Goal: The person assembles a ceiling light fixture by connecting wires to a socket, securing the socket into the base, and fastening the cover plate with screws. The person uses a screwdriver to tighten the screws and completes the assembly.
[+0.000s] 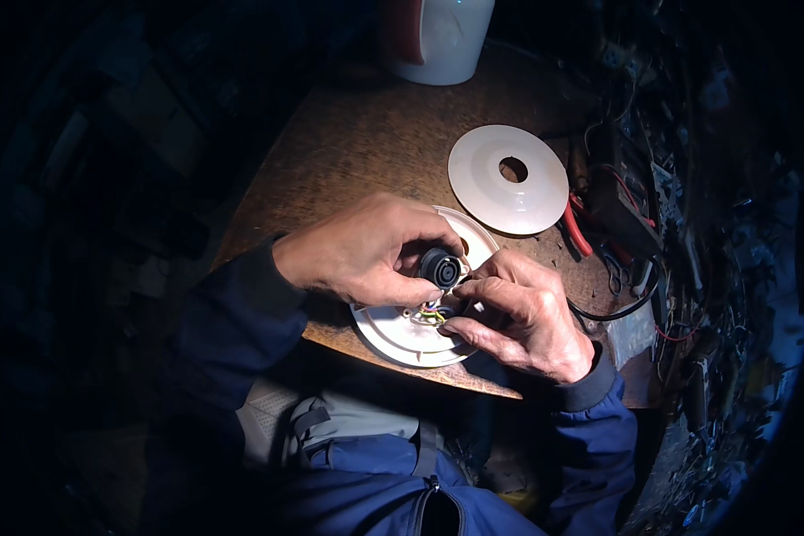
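Between the thumb and fingers of my left hand (pixel 380 255) is a black round socket (pixel 441 268), its open face with concentric rings turned up. It is held over a white round base (pixel 411 344) lying at the table's near edge. Thin wires (pixel 433 314), one of them yellow-green, show in the middle of the base, just under the socket. My right hand (pixel 523 313) is closed, thumb and fingertips drawn together beside these wires. What its fingertips grip is hidden. Both hands cover much of the base.
A white disc (pixel 482 192) with a centre hole lies beyond my right hand on the wooden table (pixel 330 143). Red-handled pliers (pixel 577 230), scissors (pixel 613 272) and a black cable (pixel 630 308) crowd the right side. A white container (pixel 451 45) stands at the far edge.
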The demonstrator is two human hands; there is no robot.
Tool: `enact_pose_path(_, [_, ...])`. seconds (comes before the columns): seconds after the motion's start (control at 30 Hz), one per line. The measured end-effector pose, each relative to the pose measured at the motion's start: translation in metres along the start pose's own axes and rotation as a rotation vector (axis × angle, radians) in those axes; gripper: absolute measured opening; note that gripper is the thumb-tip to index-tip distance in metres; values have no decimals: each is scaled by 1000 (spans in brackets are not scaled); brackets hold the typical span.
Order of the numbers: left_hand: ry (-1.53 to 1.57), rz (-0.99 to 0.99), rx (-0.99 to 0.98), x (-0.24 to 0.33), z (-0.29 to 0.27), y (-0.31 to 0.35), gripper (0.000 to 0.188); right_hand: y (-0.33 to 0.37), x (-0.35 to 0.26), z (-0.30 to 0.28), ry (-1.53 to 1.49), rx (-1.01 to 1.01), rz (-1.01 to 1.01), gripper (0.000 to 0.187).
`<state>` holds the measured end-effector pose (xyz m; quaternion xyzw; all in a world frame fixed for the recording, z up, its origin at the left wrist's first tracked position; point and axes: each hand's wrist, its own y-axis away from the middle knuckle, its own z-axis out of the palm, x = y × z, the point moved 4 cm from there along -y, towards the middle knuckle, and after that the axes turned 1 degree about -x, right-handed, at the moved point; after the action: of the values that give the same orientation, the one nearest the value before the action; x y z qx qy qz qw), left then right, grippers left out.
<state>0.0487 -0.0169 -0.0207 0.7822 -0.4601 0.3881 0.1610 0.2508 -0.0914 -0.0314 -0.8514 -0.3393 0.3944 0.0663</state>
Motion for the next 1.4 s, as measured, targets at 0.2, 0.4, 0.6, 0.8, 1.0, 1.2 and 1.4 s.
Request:
enact_pose_path(0.2, [107, -65, -10, -5, 0, 0, 48, -2, -5, 3, 116, 28, -108, 22])
enact_pose_path(0.4, [268, -74, -18, -9, 1, -1, 50, -1, -1, 9, 108, 29, -71, 17])
enact_pose_path(0.6, [494, -101, -34, -12, 3, -3, 53, -6, -2, 13, 94, 34, -3, 19])
enact_pose_path(0.8, [544, -136, -33, -14, 1, -2, 55, -10, -5, 16, 118, 10, 100, 18])
enact_pose_path(1.0, [497, -5, 56, -6, -3, 1, 54, -10, -6, 9, 10, 12, 126, 21])
enact_pose_path(1.2, [494, -7, 33, -7, 0, 1, 51, -10, -4, 11, -56, 2, 182, 21])
enact_pose_path(1.4, [420, 107, 22, -2, 0, 3, 50, -15, -14, 8, 34, -55, 197, 18])
